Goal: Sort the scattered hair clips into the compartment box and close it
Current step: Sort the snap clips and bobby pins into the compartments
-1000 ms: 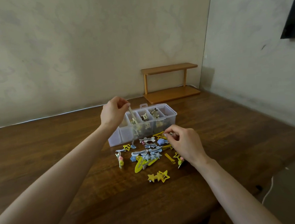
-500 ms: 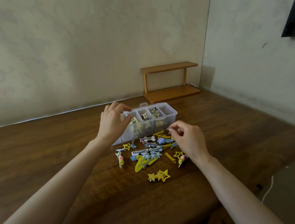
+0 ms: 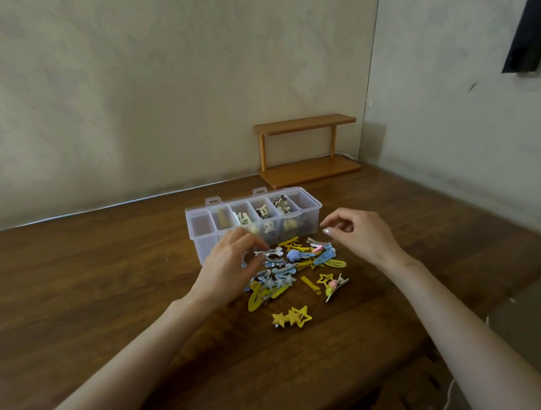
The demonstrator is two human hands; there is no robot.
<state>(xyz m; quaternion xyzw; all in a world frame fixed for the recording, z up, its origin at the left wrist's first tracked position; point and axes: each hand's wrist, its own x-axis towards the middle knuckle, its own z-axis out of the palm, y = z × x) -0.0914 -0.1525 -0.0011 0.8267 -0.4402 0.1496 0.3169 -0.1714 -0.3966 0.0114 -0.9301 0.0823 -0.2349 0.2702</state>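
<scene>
Found the box [image 3: 202, 239] open-topped on the table [image 3: 75, 285], with latch tabs [image 3: 260, 191] at its rear rim. Saw cream clips [image 3: 282, 203] in its middle compartments and a yellow piece [image 3: 222, 215] in the second from the left. Found the clips [image 3: 299, 262] in a loose pile just in front of the box, close against its front wall: yellow, blue, silver, some pink. Noted a star clip [image 3: 292, 317] lying apart, farther out from the box than the pile. Saw a shelf [image 3: 307, 150] behind the box to the right, well apart from it. Noted a white cable [image 3: 101, 209] along the table's rear edge, behind the box to the left.

Found the left hand [image 3: 228, 266] low over the pile's left part, just in front of the box's left end, palm down, fingers curled, tips against a bone clip [image 3: 270, 252]. Could not tell whether pinched or only touched. Found the right hand [image 3: 362, 239] raised in front of the box's right end, above the pile. Saw its thumb and forefinger tips close together and the other fingers loosely curled, gripping nothing visible.

Saw bare wood to the left of the box and to its right. Noted the table's near-right edge well in front of the box, with a grey surface [image 3: 531, 330] beyond that edge.
</scene>
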